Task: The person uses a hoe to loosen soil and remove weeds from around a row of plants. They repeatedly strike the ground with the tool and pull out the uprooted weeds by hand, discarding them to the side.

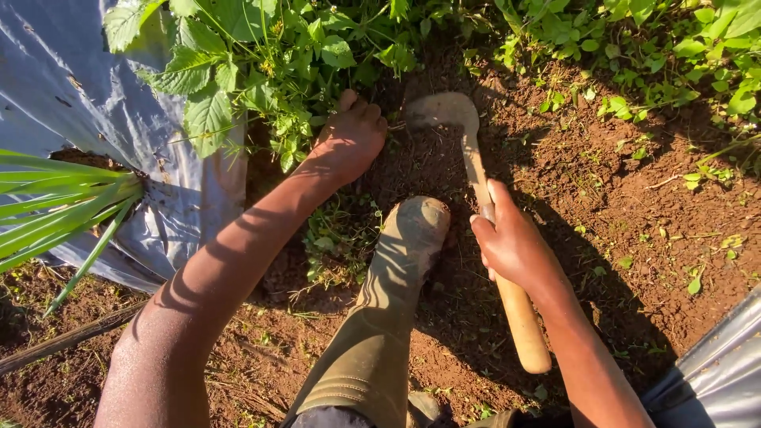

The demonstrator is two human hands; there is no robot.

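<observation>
One olive rubber boot rises from the bottom centre, its toe on red soil. The right hand is wrapped tight around one wooden-handled hoe, blade upper centre. The left hand, fingers curled, seems to clutch weeds beside two plastic sheets.

Silver plastic sheeting far left of the grip, long green blades over it. Muddy olive rubber boot just left. More sheeting lower right.
</observation>
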